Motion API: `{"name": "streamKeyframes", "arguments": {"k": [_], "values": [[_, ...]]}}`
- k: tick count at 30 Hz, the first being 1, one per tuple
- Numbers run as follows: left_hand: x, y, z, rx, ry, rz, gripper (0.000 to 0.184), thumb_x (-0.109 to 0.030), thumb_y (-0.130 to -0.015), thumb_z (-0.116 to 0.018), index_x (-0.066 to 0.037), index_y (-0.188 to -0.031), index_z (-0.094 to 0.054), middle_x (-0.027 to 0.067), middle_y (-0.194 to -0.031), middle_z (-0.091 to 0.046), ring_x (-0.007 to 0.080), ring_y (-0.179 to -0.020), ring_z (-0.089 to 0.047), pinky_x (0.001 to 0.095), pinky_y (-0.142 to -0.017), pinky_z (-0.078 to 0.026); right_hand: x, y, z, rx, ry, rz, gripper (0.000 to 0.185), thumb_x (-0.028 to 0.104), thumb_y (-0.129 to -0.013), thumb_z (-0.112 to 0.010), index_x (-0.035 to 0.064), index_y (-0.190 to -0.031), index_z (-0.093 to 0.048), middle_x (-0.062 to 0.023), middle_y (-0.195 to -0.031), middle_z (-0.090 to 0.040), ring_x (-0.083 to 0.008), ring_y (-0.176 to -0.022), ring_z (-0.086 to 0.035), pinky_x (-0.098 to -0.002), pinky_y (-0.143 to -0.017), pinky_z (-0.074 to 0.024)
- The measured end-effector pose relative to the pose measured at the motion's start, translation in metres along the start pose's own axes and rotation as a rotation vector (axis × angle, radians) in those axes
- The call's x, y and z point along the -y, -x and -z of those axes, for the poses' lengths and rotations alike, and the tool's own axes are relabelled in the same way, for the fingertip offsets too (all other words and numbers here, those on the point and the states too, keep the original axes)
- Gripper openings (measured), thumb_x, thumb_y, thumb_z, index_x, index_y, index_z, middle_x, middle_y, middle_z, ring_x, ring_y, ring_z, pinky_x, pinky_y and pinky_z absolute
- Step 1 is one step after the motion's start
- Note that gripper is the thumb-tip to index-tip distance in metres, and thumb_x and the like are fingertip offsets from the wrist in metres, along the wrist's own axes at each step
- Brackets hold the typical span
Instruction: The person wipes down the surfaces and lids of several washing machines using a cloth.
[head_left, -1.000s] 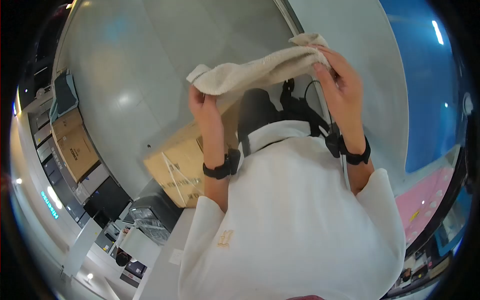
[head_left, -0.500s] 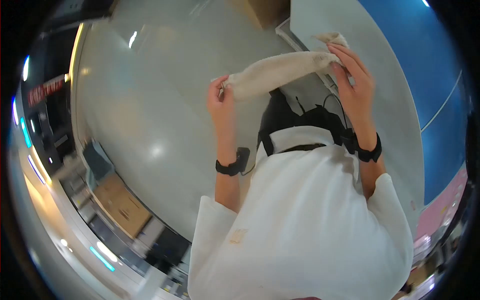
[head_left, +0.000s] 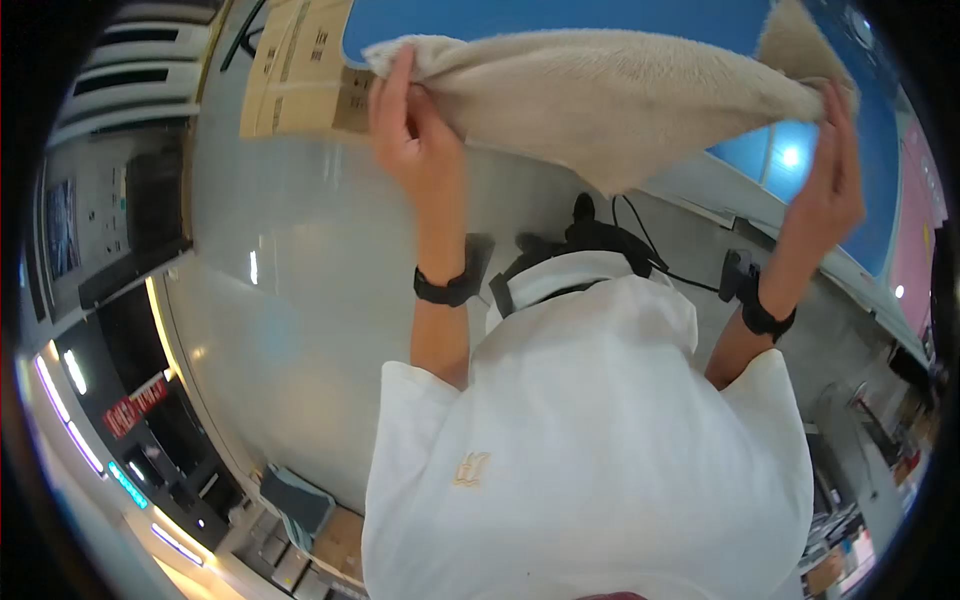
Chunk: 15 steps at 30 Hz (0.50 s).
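Note:
A beige towel (head_left: 610, 100) with a fuzzy surface is stretched sideways in front of me at the top of the head view. Its left end is pinched between the thumb and fingers of my left hand (head_left: 415, 140). My right hand (head_left: 830, 185) grips the other end, where a folded flap sticks up above the fingers. Between the hands the cloth sags, and one corner hangs down at the middle. Part of the towel overlaps the blue tabletop (head_left: 740, 15) in view; whether it touches that surface I cannot tell.
Cardboard boxes (head_left: 300, 75) stand at the upper left, beside the blue table. Black cables (head_left: 640, 230) run near my feet over the grey floor (head_left: 330, 330). A chair (head_left: 295, 500) is at the lower left, and a cluttered grey bench (head_left: 860, 460) lies at the right.
Both hands have moved up and farther apart, and the towel is now spread wider between them. My view has shifted, bringing the blue table in ahead of me.

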<state>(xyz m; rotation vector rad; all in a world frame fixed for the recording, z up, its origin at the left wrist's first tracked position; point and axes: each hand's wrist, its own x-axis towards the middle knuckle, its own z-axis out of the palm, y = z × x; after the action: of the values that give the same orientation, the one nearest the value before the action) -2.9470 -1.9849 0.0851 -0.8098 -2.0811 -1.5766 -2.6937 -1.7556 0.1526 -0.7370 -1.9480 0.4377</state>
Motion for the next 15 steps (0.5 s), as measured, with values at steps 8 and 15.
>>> {"name": "streamKeyframes", "arguments": {"k": [8, 15], "values": [[-0.027, 0.039, -0.045, 0.301, 0.01, 0.296, 0.031, 0.005, -0.095, -0.05, -0.003, -0.102, -0.079, 0.005, -0.085, -0.065, 0.0125, -0.069, -0.06, 0.028, -0.069, -0.052, -0.077, 0.039, 0.016, 0.39, 0.305, -0.106, 0.045, 0.025, -0.102, -0.065, 0.0108, -0.144, -0.062, -0.0144, -0.157, -0.053, -0.0359, -0.145, -0.049, -0.0425, -0.115, -0.043], [-0.031, 0.03, -0.035, 0.143, -0.039, 0.398, 0.023, 0.002, -0.092, -0.048, 0.001, -0.088, -0.071, 0.0072, -0.083, -0.062, 0.0163, -0.071, -0.055, 0.0279, -0.069, -0.044, -0.06, 0.023, 0.038, 0.34, 0.032, -0.243, 0.019, 0.013, -0.1, -0.067, 0.0046, -0.116, -0.074, -0.0114, -0.109, -0.074, -0.0258, -0.096, -0.07, -0.0355, -0.084, -0.0544]]}}
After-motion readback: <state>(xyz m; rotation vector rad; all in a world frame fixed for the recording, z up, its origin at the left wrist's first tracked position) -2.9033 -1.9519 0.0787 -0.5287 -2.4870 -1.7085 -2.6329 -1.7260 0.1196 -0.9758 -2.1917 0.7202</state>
